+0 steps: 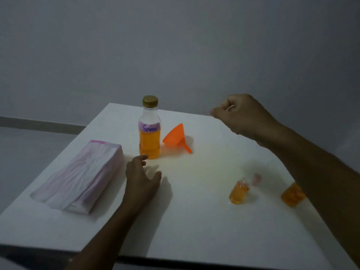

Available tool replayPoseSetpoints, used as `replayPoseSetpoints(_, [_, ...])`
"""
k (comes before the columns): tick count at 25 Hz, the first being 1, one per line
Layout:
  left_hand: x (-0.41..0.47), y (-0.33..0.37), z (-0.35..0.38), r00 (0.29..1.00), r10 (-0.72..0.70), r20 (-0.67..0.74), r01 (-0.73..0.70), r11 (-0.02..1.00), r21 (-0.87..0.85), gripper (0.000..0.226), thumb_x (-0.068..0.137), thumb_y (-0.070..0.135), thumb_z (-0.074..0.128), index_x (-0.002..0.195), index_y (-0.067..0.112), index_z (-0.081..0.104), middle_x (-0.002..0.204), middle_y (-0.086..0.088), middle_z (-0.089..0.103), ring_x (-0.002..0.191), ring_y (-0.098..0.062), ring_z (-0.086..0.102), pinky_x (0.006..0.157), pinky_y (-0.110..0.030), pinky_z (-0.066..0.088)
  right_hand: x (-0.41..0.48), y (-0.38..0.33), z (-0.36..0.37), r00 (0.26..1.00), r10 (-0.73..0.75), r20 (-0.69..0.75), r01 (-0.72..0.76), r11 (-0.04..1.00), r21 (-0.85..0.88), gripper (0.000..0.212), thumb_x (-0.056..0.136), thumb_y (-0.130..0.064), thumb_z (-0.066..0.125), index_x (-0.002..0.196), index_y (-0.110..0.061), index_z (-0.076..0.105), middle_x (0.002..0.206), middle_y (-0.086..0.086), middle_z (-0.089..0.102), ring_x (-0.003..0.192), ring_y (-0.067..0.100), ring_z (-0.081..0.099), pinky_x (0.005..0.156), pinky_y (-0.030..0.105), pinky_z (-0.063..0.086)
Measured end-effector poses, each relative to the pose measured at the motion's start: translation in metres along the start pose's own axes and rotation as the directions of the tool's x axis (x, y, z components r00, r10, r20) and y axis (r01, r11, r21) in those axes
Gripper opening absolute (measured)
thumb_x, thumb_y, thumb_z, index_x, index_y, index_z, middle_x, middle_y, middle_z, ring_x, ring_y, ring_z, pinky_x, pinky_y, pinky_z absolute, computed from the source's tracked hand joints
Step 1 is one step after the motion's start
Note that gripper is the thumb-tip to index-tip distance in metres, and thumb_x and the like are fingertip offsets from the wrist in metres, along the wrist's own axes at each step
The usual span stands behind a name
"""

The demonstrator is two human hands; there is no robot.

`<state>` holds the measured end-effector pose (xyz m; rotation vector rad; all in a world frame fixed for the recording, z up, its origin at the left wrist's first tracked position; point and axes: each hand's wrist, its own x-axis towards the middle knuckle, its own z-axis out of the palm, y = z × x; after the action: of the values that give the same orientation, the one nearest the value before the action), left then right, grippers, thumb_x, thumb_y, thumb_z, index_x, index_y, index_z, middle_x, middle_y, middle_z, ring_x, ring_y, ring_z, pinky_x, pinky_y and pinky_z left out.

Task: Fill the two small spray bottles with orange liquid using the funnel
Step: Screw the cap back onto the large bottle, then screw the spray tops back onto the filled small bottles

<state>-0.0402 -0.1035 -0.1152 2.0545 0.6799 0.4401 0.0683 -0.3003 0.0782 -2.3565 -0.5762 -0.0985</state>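
Note:
A clear bottle (149, 131) with a gold cap, a purple "Spray" label and orange liquid stands upright on the white table (194, 221). Right of it an orange funnel (176, 137) lies on its side. Two small bottles holding orange liquid stand at the right: one (238, 192) with a pinkish cap piece (256, 179) beside it, the other (291, 194) partly hidden by my right forearm. My left hand (141, 179) hovers open just in front of the big bottle. My right hand (241, 115) is raised above the table's far right, closed around something small and pale that I cannot identify.
A soft pack of tissues in pink and white wrap (81, 177) lies on the table's left side. The table's front edge runs along the bottom of the view; a grey wall stands behind.

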Motion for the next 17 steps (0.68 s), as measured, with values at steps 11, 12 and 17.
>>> replayPoseSetpoints(11, [-0.077,0.068,0.100,0.833,0.335,0.440,-0.342,0.937,-0.066,0.058,0.080,0.028,0.073,0.132,0.032,0.047,0.128,0.012,0.051,0.117,-0.010,0.043,0.088,-0.022,0.035,-0.144,0.153,0.012,0.891,0.453,-0.031,-0.436,0.873,0.219,0.023,0.095,-0.026,0.061,0.115,-0.024,0.049,0.067,-0.002,0.058,0.055,0.011,0.056,0.050,0.024,0.043])
replayPoseSetpoints(12, [-0.078,0.070,0.106,0.827,0.336,0.452,-0.342,0.937,-0.070,0.062,0.078,0.034,0.075,0.133,0.032,0.045,0.127,0.014,0.050,0.117,-0.009,0.043,0.090,-0.024,0.037,-0.143,0.161,0.018,0.884,0.468,0.005,-0.461,0.870,0.177,0.027,0.095,-0.026,0.062,0.117,-0.025,0.047,0.074,-0.002,0.062,0.060,0.011,0.062,0.050,0.022,0.046])
replayPoseSetpoints(17, [-0.078,0.080,0.124,0.834,0.373,0.406,-0.399,0.917,-0.023,0.060,0.072,0.058,0.073,0.124,0.037,0.052,0.129,0.014,0.056,0.113,-0.008,0.047,0.100,-0.043,0.042,-0.109,0.189,0.041,0.874,0.482,-0.057,-0.478,0.875,0.074,0.054,0.092,-0.038,0.066,0.137,-0.024,0.041,0.119,0.000,0.056,0.088,0.021,0.069,0.052,0.022,0.058])
